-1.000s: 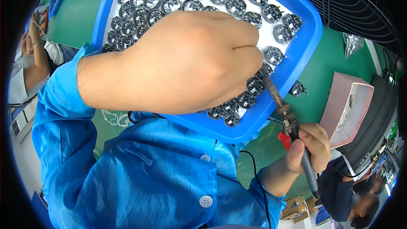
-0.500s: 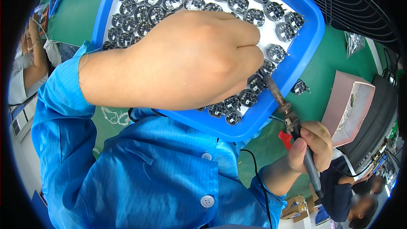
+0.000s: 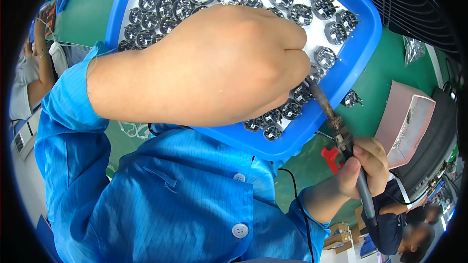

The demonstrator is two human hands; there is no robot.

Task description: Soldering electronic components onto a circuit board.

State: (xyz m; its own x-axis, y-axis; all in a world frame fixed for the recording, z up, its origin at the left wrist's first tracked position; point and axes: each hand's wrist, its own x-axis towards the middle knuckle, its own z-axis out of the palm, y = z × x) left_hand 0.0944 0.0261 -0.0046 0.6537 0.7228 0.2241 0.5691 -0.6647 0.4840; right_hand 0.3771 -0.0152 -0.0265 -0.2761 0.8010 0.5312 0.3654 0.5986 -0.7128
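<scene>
My left hand [image 3: 229,65] reaches across a blue tray [image 3: 273,152], its back toward me. The hand is closed, fingers curled under and hidden, so whatever they grip cannot be made out. In my right hand [image 3: 366,168] is a soldering iron [image 3: 337,122], held by its dark grey handle between thumb and fingers. Its tip points up and left, beside the left hand's knuckles, over a round part [image 3: 316,74] partly covered by the hand. Many similar round black parts with small circuit boards and metal pins [image 3: 300,14] lie on the tray's white bottom.
One round part [image 3: 351,99] lies outside the tray on the green table [image 3: 375,75]. To the right stand a pinkish open box [image 3: 395,117] and a black wire fan guard [image 3: 419,5]. A red piece [image 3: 331,158] and a black cable [image 3: 296,195] are near my right forearm. Other people sit at both sides.
The tray, both hands and the iron appear shifted slightly right in the picture. The iron's tip stays beside the left hand, and both grips look the same.
</scene>
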